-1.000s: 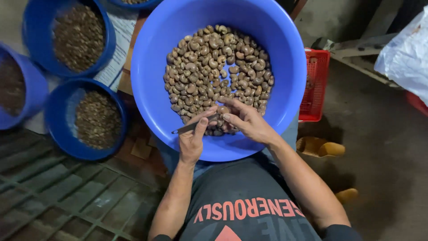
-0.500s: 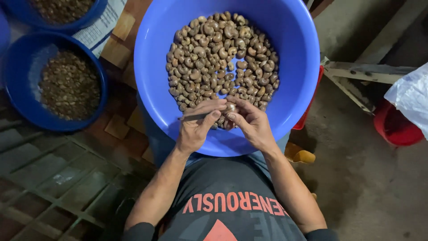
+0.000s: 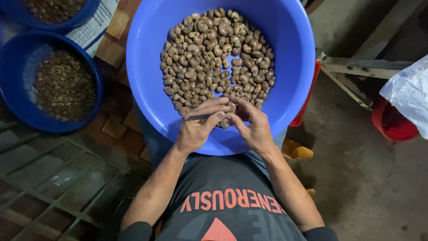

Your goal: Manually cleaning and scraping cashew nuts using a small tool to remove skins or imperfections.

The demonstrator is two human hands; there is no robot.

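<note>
Basin (image 3: 147, 67) fills more of my view than it did 1 second ago: big, round, light blue plastic, resting on my lap, its near rim against my grey printed shirt (image 3: 223, 201). My head has dipped and swung right, so of the 3 dark blue tubs I saw to my left then, only 1 dark blue tub (image 3: 13, 85) of small brown bits shows whole now, with the edge of another (image 3: 84, 13) at the top corner. Further right, a red crate (image 3: 307, 102) peeks out behind the basin, then a red bucket (image 3: 394, 125) under a white plastic bag (image 3: 410, 93) on the concrete floor (image 3: 374, 187).

Inside the basin lies the heap of curved brown cashew nuts (image 3: 214, 53), spread over its middle. My 2 hands have drawn closer together at the heap's near edge. My left hand (image 3: 196, 129) is curled shut round a thin metal blade (image 3: 203, 117), thumb laid along it, where 1 second ago the blade stuck out clear to the left. My right hand (image 3: 254, 127) is pinched round a single nut (image 3: 230, 107), fingertips touching those of the left. Blade and nut now meet, so I judge the work on this nut is under way, not finished
</note>
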